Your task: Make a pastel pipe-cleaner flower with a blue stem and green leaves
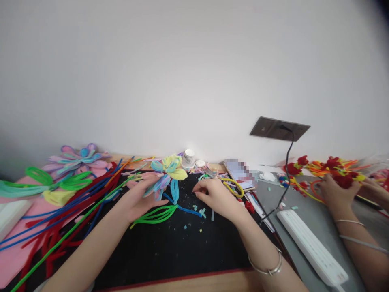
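Note:
My left hand (138,199) is curled around the side of a pipe-cleaner flower (164,178) with yellow, blue and pink-purple petals. Some of its fingers are behind the petals. Below the flower, a blue pipe-cleaner stem (174,192) and green looped leaves (156,215) rest on a black mat (182,251). To the right of the flower and apart from it, my right hand (214,194) has its fingers bent and thumb and fingertips close together. Whatever may be between those tips is too small to make out.
Pipe cleaners (100,194) and a large pastel flower (80,160) lie at left. A paper cup (188,158) stands by the wall. At right are a phone (241,174), a power strip (313,247), a black cable (285,174) and another person's hands (340,194) holding red-and-yellow pipe-cleaner work.

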The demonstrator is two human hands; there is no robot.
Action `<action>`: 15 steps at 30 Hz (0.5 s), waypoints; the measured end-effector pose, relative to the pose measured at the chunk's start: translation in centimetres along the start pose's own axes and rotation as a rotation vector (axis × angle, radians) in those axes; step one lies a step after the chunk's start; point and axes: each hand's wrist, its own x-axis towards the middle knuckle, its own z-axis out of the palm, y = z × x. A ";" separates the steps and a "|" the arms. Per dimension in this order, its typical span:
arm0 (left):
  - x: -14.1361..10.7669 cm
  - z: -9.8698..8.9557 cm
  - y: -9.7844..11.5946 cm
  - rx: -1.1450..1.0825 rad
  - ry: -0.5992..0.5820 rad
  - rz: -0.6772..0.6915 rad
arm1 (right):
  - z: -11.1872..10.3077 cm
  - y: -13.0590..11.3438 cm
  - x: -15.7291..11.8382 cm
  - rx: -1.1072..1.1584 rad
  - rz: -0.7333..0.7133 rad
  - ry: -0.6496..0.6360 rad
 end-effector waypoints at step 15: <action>-2.0 -2.1 1.7 0.111 0.010 0.071 | 7.2 -1.8 8.2 -0.231 0.005 -0.301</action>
